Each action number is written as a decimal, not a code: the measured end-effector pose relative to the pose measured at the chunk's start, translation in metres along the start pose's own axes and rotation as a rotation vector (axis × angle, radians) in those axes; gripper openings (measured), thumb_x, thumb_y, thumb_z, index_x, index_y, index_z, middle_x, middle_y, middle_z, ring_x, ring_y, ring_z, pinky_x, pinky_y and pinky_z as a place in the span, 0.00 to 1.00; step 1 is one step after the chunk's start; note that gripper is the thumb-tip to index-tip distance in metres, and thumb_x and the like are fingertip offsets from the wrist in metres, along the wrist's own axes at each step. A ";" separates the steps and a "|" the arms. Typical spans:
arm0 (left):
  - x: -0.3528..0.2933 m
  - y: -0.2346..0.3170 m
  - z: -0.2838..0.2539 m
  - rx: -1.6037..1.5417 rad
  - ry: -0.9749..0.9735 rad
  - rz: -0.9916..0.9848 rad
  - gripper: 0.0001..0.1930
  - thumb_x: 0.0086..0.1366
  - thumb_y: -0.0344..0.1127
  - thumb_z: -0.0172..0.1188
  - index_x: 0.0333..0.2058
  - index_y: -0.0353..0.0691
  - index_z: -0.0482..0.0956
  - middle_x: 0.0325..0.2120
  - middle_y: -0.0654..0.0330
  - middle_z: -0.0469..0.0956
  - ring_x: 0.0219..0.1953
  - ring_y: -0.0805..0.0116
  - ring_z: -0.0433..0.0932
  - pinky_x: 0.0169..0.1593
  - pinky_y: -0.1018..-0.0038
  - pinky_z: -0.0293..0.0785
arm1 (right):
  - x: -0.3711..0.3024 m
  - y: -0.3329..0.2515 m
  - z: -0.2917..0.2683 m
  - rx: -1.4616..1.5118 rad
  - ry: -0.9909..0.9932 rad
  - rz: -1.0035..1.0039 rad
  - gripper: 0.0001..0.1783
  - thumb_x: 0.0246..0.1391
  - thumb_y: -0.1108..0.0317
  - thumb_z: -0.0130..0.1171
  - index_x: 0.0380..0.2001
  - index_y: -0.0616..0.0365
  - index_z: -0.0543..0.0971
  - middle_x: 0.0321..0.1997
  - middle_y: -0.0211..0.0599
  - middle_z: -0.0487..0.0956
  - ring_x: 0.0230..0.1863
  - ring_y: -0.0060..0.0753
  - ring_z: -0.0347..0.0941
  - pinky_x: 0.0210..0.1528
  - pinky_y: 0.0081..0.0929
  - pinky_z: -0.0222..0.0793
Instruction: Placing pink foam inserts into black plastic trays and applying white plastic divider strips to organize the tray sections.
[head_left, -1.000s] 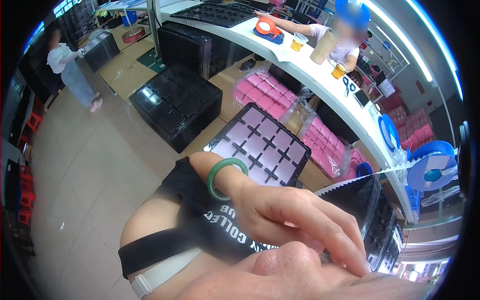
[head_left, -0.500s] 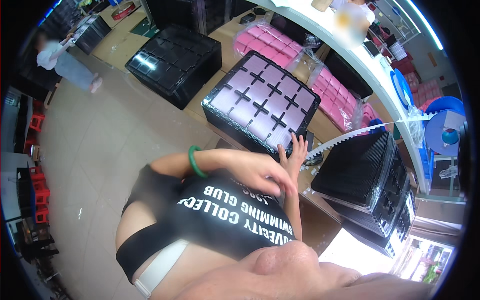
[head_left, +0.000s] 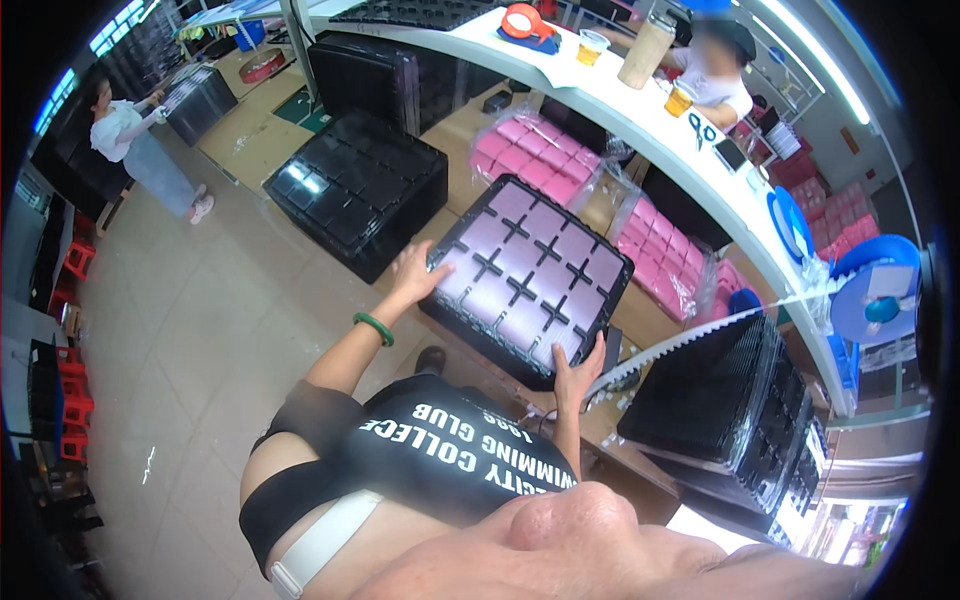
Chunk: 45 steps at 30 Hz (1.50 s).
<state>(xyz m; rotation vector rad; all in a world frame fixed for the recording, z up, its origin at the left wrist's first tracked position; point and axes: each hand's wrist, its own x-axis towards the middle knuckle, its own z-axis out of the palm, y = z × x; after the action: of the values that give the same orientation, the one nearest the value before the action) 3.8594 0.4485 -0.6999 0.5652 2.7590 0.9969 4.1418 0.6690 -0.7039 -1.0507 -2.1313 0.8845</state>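
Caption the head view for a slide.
Both hands, left hand and right hand, grip opposite edges of a black compartmented tray.

Single head cam, fisheye, worn high, looking steeply down past the wearer's chin and chest. Near: black tray (head_left: 525,275) in front of the torso, close. Far: white counter (head_left: 640,120) curving top to right. Floor left. Edges bend at rim; no second view.
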 end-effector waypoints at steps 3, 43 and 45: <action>0.013 -0.036 0.011 -0.274 -0.099 0.113 0.37 0.56 0.47 0.66 0.61 0.37 0.67 0.53 0.42 0.73 0.57 0.47 0.72 0.60 0.57 0.68 | 0.002 -0.002 -0.003 0.182 -0.072 0.061 0.55 0.40 0.68 0.74 0.70 0.63 0.56 0.71 0.55 0.60 0.71 0.47 0.57 0.72 0.37 0.48; 0.050 -0.016 -0.008 -0.195 -0.509 0.075 0.49 0.49 0.56 0.74 0.60 0.25 0.66 0.51 0.42 0.76 0.56 0.56 0.75 0.59 0.69 0.70 | 0.028 -0.002 -0.041 -0.347 -0.147 0.265 0.68 0.31 0.44 0.78 0.74 0.44 0.50 0.75 0.46 0.56 0.76 0.61 0.42 0.68 0.75 0.32; 0.047 0.011 -0.018 -0.262 -0.497 0.134 0.48 0.50 0.57 0.74 0.60 0.27 0.66 0.51 0.43 0.76 0.55 0.57 0.75 0.58 0.69 0.70 | 0.033 -0.001 -0.037 -0.335 -0.142 0.190 0.69 0.31 0.44 0.78 0.74 0.45 0.49 0.75 0.49 0.54 0.77 0.61 0.40 0.68 0.75 0.31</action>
<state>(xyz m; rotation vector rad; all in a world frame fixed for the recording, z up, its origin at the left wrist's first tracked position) 3.8151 0.4645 -0.6798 0.8312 2.1437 1.0524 4.1523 0.7069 -0.6738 -1.4148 -2.3847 0.7190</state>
